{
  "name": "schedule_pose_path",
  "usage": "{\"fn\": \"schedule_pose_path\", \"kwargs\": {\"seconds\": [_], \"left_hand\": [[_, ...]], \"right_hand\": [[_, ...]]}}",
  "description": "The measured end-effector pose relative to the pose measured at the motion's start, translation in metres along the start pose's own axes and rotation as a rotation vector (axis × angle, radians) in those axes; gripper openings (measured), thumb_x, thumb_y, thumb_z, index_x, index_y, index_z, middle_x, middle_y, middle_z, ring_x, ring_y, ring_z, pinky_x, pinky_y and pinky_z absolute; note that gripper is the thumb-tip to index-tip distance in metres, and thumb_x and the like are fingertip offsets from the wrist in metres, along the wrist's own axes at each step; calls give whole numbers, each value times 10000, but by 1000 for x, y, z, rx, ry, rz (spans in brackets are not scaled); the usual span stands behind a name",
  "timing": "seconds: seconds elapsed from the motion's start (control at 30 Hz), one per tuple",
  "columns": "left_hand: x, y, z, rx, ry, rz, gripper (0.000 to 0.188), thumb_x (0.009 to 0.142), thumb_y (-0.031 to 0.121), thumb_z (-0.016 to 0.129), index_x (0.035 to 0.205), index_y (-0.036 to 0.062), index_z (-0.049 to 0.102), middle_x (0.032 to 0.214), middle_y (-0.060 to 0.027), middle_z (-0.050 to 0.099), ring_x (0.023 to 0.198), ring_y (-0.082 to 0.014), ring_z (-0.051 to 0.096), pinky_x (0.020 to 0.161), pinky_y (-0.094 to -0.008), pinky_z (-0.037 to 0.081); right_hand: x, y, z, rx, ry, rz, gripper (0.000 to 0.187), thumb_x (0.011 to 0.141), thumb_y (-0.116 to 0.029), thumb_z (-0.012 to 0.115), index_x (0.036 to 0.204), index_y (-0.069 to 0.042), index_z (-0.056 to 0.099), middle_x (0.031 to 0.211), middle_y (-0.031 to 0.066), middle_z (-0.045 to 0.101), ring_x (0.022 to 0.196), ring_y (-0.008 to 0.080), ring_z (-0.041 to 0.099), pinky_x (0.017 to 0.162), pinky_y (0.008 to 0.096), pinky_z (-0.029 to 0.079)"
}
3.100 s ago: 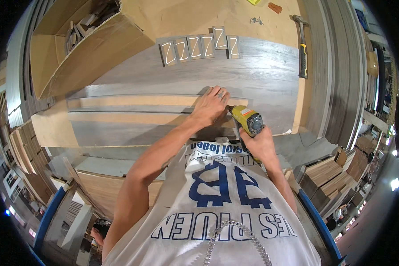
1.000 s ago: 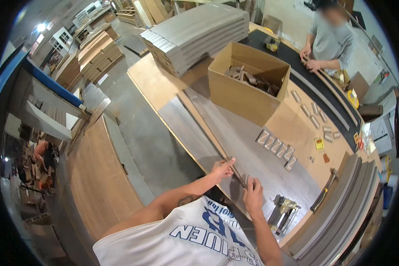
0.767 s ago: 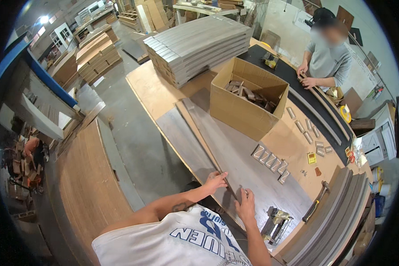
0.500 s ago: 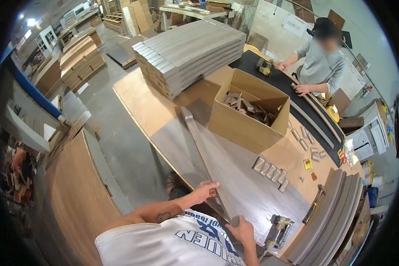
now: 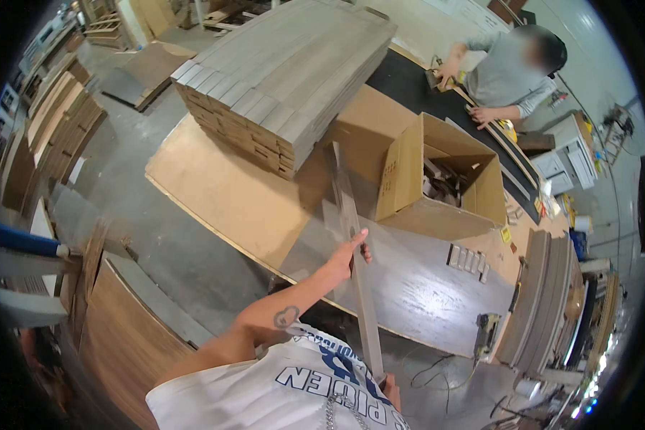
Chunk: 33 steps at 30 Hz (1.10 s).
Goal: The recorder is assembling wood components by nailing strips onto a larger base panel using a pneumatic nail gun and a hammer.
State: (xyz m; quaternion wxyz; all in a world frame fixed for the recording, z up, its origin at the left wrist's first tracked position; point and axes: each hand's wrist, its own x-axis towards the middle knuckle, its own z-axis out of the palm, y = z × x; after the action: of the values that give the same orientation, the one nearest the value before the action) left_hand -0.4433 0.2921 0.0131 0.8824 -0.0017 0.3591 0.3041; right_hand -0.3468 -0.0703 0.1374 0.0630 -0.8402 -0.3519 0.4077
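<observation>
A long grey-brown wooden strip (image 5: 363, 304) slants over the near edge of the worktable, its far end beside the tall stack. My left hand (image 5: 352, 256) is closed around its middle, thumb lying along it. At its lower end, close to my body, my right hand (image 5: 391, 391) grips it; most of those fingers are hidden. Beneath the strip lies a grey panel (image 5: 423, 287) on the table. An open cardboard box (image 5: 437, 221) holding small wooden offcuts stands right of the strip. To its near right is a row of small wooden blocks (image 5: 468, 259).
A tall stack of grey boards (image 5: 279, 79) fills the table's far left. A nail gun (image 5: 487, 331) rests at the near right, beside curved grey boards (image 5: 534, 304). Across the table, a person (image 5: 505, 72) handles a strip and a tool. Brown panels (image 5: 132, 322) stand at my left.
My view has shifted. The strip has swung more upright, its lower end now past the table edge near my body. Both hands still hold it. The person opposite has leaned lower.
</observation>
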Motion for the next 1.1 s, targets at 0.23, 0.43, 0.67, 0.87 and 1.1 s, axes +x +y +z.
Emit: {"fn": "schedule_pose_path", "kwargs": {"seconds": [0.23,0.43,0.67,0.87,1.1], "left_hand": [[-19,30,8,136,-79,11,420,797,344,861,896,76,553,739,-48,567,607,-179,599,565,-336,553],[-18,26,0,159,-121,-9,359,820,256,844,896,59,554,732,-55,550,602,-183,591,538,-342,539],[-13,30,4,193,-148,-7,224,861,117,772,861,27,567,722,-66,546,631,-190,593,552,-346,535],[-15,37,14,232,-178,-31,168,857,73,753,859,0,601,721,-75,578,635,-193,600,570,-343,546],[11,47,11,214,-236,-52,142,888,93,709,867,-4,608,719,-90,598,622,-205,606,601,-354,557]], "right_hand": [[-28,-13,62,158,92,-5,377,851,-268,684,1115,-37,546,778,241,630,721,420,626,630,416,448],[-36,-29,80,189,69,155,355,862,-287,678,1080,-43,541,781,245,623,735,337,640,649,408,456],[-48,-54,71,183,80,99,366,830,-295,723,1034,-36,563,836,262,661,789,344,662,697,403,478],[-53,-76,71,242,131,92,379,812,-266,757,1020,-13,568,844,265,673,803,345,670,712,380,489],[-30,-53,96,306,171,-4,470,783,-290,816,1016,19,550,839,287,676,781,409,689,679,408,512]]}}
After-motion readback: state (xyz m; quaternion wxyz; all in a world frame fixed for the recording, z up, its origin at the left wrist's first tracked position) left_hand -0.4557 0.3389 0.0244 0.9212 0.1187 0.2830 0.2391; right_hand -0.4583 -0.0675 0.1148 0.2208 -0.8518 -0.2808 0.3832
